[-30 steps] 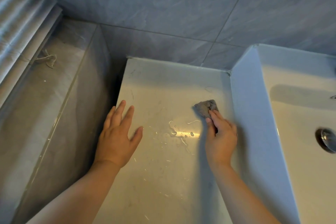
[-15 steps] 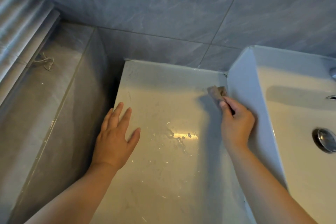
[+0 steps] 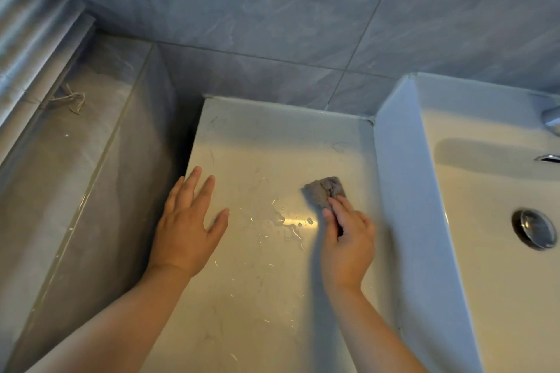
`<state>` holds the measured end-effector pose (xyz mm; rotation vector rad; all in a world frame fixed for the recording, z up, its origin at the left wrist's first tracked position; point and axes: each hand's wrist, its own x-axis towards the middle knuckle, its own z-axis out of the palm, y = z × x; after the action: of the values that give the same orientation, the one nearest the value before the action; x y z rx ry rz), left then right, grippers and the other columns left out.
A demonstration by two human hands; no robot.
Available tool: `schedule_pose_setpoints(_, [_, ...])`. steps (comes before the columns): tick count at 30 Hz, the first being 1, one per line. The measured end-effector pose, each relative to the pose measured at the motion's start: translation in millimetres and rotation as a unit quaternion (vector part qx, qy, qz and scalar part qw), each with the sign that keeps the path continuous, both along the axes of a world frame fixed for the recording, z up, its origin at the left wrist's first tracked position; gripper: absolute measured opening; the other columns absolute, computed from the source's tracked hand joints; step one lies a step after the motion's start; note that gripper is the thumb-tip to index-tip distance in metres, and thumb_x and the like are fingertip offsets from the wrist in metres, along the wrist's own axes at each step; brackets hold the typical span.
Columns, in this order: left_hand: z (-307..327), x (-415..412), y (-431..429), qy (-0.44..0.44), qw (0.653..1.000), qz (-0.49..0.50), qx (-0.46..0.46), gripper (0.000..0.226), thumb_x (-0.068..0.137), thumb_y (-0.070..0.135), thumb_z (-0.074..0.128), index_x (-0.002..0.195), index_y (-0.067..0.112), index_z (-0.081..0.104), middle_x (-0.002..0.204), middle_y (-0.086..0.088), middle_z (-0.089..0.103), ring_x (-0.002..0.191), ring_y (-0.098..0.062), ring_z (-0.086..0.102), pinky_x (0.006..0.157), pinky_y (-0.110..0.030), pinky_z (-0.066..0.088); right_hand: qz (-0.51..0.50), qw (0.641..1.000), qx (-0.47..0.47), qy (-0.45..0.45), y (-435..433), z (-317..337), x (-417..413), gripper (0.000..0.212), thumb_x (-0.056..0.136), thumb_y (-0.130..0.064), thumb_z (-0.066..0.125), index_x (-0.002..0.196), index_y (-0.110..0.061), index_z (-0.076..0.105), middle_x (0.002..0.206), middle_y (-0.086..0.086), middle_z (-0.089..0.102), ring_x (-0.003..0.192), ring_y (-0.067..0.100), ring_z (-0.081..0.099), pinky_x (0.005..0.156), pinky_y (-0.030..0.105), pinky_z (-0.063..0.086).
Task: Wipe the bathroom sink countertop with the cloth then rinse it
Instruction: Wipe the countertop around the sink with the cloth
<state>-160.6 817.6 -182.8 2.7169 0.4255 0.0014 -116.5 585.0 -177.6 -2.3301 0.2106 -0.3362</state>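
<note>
A pale stone countertop (image 3: 260, 142) runs from the tiled wall toward me, with water streaks and drops at its middle. My right hand (image 3: 347, 239) grips a small grey cloth (image 3: 324, 190) and presses it on the counter, a short way left of the sink's outer wall. My left hand (image 3: 186, 227) rests flat on the counter's left edge, fingers spread. The white sink (image 3: 485, 221) stands on the right, raised above the counter.
The sink's metal drain plug (image 3: 535, 228) shows at right, with part of a faucet (image 3: 550, 157) at the frame's right edge. A lower grey tiled ledge (image 3: 69, 179) lies left of the counter, a bit of string (image 3: 71, 100) on it. Grey tiles form the back wall.
My right hand has pulled the cloth back from the far corner beside the sink wall toward the counter's middle. The left hand has stayed in place.
</note>
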Motion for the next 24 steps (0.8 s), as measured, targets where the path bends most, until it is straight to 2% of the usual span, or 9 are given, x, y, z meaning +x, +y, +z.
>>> schedule_pose_setpoints(4, [-2,0,0,-0.008,1.000,0.002,0.000,0.066,0.091,0.060,0.029,0.147,0.026,0.029,0.158,0.007,0.011,0.144,-0.020,0.011,0.111,-0.038,0.026,0.061,0.997,0.039,0.023,7,11,-20,0.022,0.087,-0.022,0.066,0.107,-0.029,0.071,0.112,-0.021,0.065,0.100,0.002,0.049,0.087,0.016,0.041])
schedule_pose_setpoints(6, [-3,-1,0,-0.014,1.000,-0.004,0.006,0.070,0.088,0.062,0.027,0.146,0.024,0.031,0.158,0.005,0.013,0.143,-0.021,0.013,0.111,-0.035,0.023,0.097,0.986,0.124,0.056,7,23,-21,0.026,0.086,-0.016,0.067,0.097,-0.040,0.070,0.100,-0.027,0.067,0.097,-0.001,0.057,0.085,0.015,0.044])
schedule_pose_setpoints(9, [-3,-1,1,-0.015,1.000,-0.008,0.006,0.074,0.084,0.063,0.023,0.146,0.025,0.031,0.158,0.004,0.014,0.144,-0.021,0.013,0.111,-0.034,0.021,0.068,0.970,0.225,0.061,-5,36,-1,0.031,0.086,-0.014,0.068,0.084,-0.045,0.070,0.078,-0.023,0.067,0.075,0.005,0.064,0.073,0.022,0.048])
schedule_pose_setpoints(11, [-3,-1,1,-0.017,1.000,-0.006,0.006,0.073,0.084,0.063,0.023,0.146,0.025,0.032,0.158,0.004,0.014,0.143,-0.021,0.014,0.111,-0.036,0.024,0.052,0.981,0.188,0.021,-19,40,19,0.023,0.086,-0.015,0.066,0.090,-0.037,0.074,0.074,-0.019,0.064,0.068,0.013,0.062,0.070,0.020,0.047])
schedule_pose_setpoints(14, [-3,-1,1,-0.016,1.000,-0.008,0.012,0.073,0.084,0.063,0.023,0.145,0.024,0.032,0.158,0.003,0.015,0.143,-0.022,0.015,0.111,-0.038,0.025,0.048,0.999,0.015,0.011,-40,31,46,0.022,0.088,-0.011,0.062,0.107,-0.012,0.072,0.109,-0.002,0.070,0.103,0.022,0.062,0.090,0.021,0.043])
schedule_pose_setpoints(16, [-3,-2,1,-0.014,1.000,-0.007,0.016,0.070,0.086,0.061,0.026,0.146,0.024,0.031,0.158,0.004,0.014,0.143,-0.022,0.014,0.112,-0.037,0.023,0.049,0.995,-0.074,0.047,-42,18,49,0.025,0.091,-0.015,0.059,0.114,-0.014,0.069,0.124,0.003,0.064,0.113,0.030,0.054,0.095,0.031,0.040])
schedule_pose_setpoints(18, [-4,-1,1,-0.019,1.000,-0.004,0.014,0.066,0.090,0.058,0.031,0.146,0.024,0.031,0.158,0.004,0.014,0.143,-0.022,0.014,0.112,-0.037,0.022,0.031,0.994,-0.092,0.060,-32,9,41,0.027,0.092,-0.018,0.056,0.118,-0.016,0.067,0.132,0.002,0.059,0.117,0.033,0.047,0.096,0.035,0.038])
schedule_pose_setpoints(21, [-4,-2,1,-0.023,1.000,-0.006,0.008,0.068,0.088,0.059,0.032,0.145,0.023,0.033,0.158,0.003,0.015,0.143,-0.022,0.015,0.113,-0.036,0.021,0.010,0.997,-0.064,0.047,-17,7,25,0.027,0.092,-0.023,0.057,0.118,-0.022,0.067,0.135,-0.004,0.056,0.120,0.025,0.045,0.092,0.032,0.039])
schedule_pose_setpoints(24, [0,-4,3,-0.023,0.999,0.000,-0.021,0.074,0.082,0.063,0.027,0.143,0.022,0.036,0.157,0.002,0.017,0.142,-0.023,0.018,0.113,-0.040,0.025,0.070,0.996,-0.057,0.023,-6,4,11,0.024,0.091,-0.025,0.058,0.112,-0.025,0.070,0.129,-0.008,0.060,0.114,0.019,0.049,0.087,0.032,0.043])
